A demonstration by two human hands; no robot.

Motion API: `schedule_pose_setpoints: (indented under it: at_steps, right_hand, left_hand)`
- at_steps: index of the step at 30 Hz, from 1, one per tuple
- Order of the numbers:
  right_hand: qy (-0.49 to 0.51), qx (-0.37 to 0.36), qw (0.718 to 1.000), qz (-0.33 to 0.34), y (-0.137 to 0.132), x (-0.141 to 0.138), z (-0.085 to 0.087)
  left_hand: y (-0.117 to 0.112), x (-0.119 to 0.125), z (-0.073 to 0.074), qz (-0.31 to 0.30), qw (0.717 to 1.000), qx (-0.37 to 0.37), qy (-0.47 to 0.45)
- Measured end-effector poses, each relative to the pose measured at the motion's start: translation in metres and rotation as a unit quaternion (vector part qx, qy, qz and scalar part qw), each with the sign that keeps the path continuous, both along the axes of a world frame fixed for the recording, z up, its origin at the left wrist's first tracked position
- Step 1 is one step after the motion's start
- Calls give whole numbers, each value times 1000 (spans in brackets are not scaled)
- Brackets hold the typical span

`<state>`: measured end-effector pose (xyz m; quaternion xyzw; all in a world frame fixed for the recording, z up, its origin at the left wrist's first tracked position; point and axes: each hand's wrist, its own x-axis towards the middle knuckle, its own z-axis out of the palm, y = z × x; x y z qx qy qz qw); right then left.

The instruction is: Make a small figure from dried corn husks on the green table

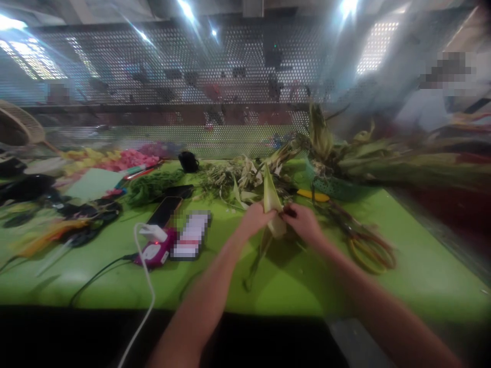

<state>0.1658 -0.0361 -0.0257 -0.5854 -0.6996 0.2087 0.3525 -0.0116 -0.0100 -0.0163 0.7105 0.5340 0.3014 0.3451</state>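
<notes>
My left hand [253,219] and my right hand [304,222] meet over the middle of the green table [406,266]. Both are closed on a folded pale green leaf [271,200] that stands up between them, its tip pointing away from me. Its lower end and a thin stem [256,263] hang down toward the table under my hands. My right fingers pinch the leaf's right edge, where something small and dark shows that I cannot make out.
A heap of leaves and husks [245,179] lies behind my hands, a green basket [337,188] to the right. Scissors [368,245] lie right of my hands. A phone [164,210], a pink device [155,250] with cable lie to the left, coloured material [115,159] beyond. A person sits at far right.
</notes>
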Motion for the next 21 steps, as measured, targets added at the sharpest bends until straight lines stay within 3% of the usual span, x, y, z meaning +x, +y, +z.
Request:
schedule_pose_setpoints:
  at_steps: [14,21]
  right_hand:
    - [2,-9,1000,21,3,-1,-3]
    - [65,-17,998,-11,6,0,-3]
  left_hand:
    - [3,0,-8,6,999,-37,-39]
    - [0,5,-10,-5,990,-49,-136]
